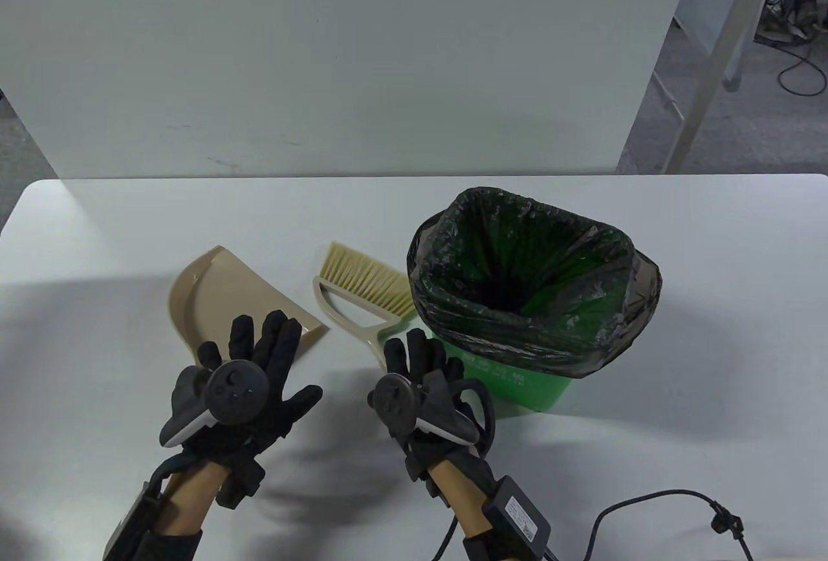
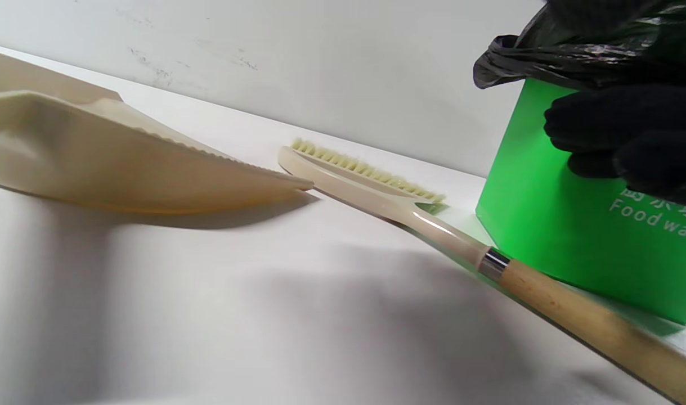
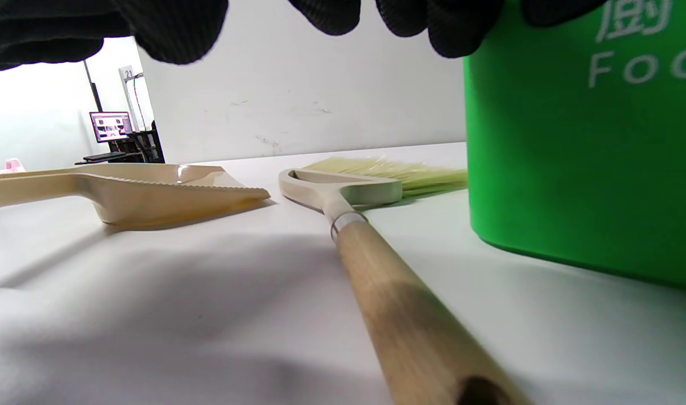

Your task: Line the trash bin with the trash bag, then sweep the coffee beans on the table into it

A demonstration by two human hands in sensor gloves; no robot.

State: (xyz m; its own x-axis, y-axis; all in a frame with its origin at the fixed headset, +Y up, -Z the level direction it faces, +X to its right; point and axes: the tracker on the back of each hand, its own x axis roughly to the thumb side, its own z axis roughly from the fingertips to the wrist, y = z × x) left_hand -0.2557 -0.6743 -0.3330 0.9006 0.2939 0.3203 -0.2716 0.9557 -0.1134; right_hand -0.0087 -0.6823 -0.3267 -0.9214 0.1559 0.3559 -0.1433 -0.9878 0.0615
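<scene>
Hovering: left hand (image 1: 249, 380), fingers spread over dustpan (image 1: 223, 292) handle, holding nothing.
right hand: (image 1: 420, 386) fingers loose, above brush (image 1: 362, 292) handle, empty.
brush axis: diagonal (bristles far-left, wooden handle near-right), flat, just beside bin.
bin: trash bin (image 1: 517, 386) right of centre, trash bag (image 1: 537, 276) lining rim.

1. Green trash bin (image 2: 551, 236), front wall: white lettering "Food was…", cut off at the frame edge, beneath partly hidden Chinese characters.
2. Right wrist view, same bin: "Foo…".
3. Background post (image 3: 130, 84): number "21".
</scene>
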